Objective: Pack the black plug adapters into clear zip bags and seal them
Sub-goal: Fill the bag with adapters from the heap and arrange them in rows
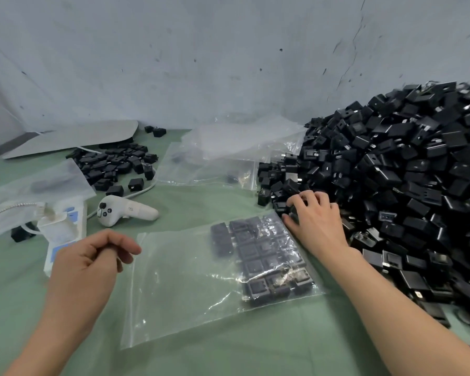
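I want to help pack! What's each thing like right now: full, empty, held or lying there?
Front zip bag: flat, partly filled with adapters, seal unclear.
Big adapter pile: loose, unpacked.
Small adapter pile: loose, back left.
Spare zip bags: heaped at the back, mostly empty.
White controller: lying untouched.
Left hand: loosely curled, holding nothing.
Right hand: gripping a plug adapter at the big pile's edge.
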The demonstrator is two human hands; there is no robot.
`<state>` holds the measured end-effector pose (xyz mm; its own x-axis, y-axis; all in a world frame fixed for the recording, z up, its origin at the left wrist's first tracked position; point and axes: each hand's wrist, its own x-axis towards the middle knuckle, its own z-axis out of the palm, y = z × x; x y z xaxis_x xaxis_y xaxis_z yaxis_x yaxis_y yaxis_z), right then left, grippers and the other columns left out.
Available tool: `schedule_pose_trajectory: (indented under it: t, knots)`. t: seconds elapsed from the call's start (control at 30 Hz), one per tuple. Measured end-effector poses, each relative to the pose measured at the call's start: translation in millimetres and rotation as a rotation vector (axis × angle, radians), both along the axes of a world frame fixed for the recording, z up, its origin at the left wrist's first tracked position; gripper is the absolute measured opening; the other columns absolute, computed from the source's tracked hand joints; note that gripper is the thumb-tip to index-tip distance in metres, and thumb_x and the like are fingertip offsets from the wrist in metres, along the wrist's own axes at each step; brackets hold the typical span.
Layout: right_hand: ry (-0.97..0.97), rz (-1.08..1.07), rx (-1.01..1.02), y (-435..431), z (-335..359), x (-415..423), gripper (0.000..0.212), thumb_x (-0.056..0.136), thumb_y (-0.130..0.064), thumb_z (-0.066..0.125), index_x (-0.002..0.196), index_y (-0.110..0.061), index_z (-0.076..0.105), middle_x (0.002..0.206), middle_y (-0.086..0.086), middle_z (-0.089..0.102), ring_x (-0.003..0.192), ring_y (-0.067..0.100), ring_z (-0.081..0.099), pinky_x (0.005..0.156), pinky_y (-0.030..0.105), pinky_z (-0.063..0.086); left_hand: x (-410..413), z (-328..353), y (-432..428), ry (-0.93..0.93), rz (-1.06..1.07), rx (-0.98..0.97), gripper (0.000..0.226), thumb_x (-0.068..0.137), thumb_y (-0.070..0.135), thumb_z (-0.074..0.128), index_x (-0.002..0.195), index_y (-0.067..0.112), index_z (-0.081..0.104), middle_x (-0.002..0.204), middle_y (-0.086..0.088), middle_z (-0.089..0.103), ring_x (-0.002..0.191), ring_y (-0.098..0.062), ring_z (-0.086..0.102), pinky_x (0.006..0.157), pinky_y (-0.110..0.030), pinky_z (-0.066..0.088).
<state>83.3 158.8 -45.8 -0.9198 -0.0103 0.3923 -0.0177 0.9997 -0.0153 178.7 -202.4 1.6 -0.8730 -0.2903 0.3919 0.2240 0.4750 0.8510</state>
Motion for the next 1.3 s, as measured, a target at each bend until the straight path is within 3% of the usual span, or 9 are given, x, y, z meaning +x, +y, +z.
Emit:
schedule_pose_trajectory:
  t: [0.3,0.47,0.73,0.83,0.93,1.0,1.07,1.23,1.3]
  knots:
    - [0.036,0.001,0.009,1,-4,23,0.026,0.096,-0.031,0.048,0.120,-0.023,0.054,0.119,0.003,0.053,0.088,0.024,0.055,0.077,0.039,0.044,-20,12,23,0.039,-0.026,0.189,0.051,0.081,-0.016,0.038,0.065,0.021,0.070,0.066,0.007,0.070,0.056,-0.001,0.056,0.052,-0.011,0.045]
    - [-0.020,0.007,0.114,6,-6,35,0.042,0.100,-0.043,0.038,0.137,-0.031,0.052,0.133,-0.003,0.055,0.106,0.027,0.060,0.102,0.050,0.037,-20,11,24,0.047,-0.053,0.184,0.052,0.080,-0.015,0.038,0.066,0.023,0.071,0.068,0.005,0.070,0.058,-0.003,0.057,0.054,-0.012,0.046]
    - [-0.029,0.021,0.011,7,1,40,0.031,0.099,-0.047,0.045,0.120,-0.027,0.055,0.108,0.002,0.055,0.084,0.023,0.060,0.076,0.039,0.050,-16,9,13,0.043,-0.021,0.204,0.051,0.079,-0.014,0.038,0.066,0.022,0.071,0.068,0.006,0.070,0.058,-0.003,0.056,0.052,-0.011,0.046]
    - [0.015,0.009,-0.373,8,10,34,0.017,0.096,-0.046,0.050,0.108,-0.034,0.054,0.098,-0.008,0.055,0.071,0.010,0.058,0.062,0.030,0.049,-16,11,8,0.052,-0.016,0.237,0.050,0.077,-0.014,0.038,0.065,0.021,0.071,0.065,0.007,0.069,0.056,-0.003,0.056,0.051,-0.011,0.046]
    - [0.165,-0.048,-1.136,13,28,30,0.010,0.086,-0.048,0.055,0.093,-0.041,0.059,0.072,-0.017,0.061,0.054,0.003,0.052,0.050,0.023,0.041,-17,13,4,0.058,-0.020,0.264,0.051,0.077,-0.015,0.038,0.064,0.022,0.072,0.066,0.006,0.069,0.057,-0.005,0.057,0.051,-0.012,0.046]
    - [0.210,-0.098,-1.323,15,34,32,0.015,0.084,-0.046,0.054,0.094,-0.037,0.061,0.058,-0.018,0.054,0.047,0.002,0.042,0.044,0.022,0.037,-17,13,5,0.063,-0.017,0.276,0.051,0.076,-0.014,0.038,0.064,0.022,0.072,0.066,0.006,0.069,0.057,-0.005,0.057,0.051,-0.013,0.047]
    - [0.179,-0.146,-1.500,15,35,33,0.019,0.089,-0.039,0.056,0.100,-0.026,0.064,0.067,-0.014,0.056,0.050,0.001,0.045,0.045,0.019,0.039,-17,13,8,0.066,-0.016,0.278,0.051,0.075,-0.014,0.038,0.064,0.022,0.072,0.066,0.006,0.069,0.057,-0.005,0.057,0.051,-0.013,0.047]
    - [0.151,-0.092,-2.611,18,50,37,0.016,0.094,-0.029,0.056,0.090,-0.014,0.059,0.082,0.003,0.057,0.058,0.015,0.057,0.053,0.024,0.053,-19,14,10,0.063,-0.026,0.280,0.050,0.075,-0.012,0.037,0.065,0.023,0.072,0.067,0.005,0.069,0.057,-0.004,0.058,0.051,-0.013,0.047]
    - [0.199,-0.026,-2.865,12,56,45,0.018,0.097,-0.025,0.052,0.096,-0.009,0.060,0.093,0.010,0.062,0.072,0.021,0.064,0.061,0.032,0.059,-19,16,12,0.058,-0.026,0.311,0.051,0.075,-0.013,0.037,0.063,0.023,0.072,0.066,0.005,0.069,0.057,-0.004,0.057,0.051,-0.013,0.047]
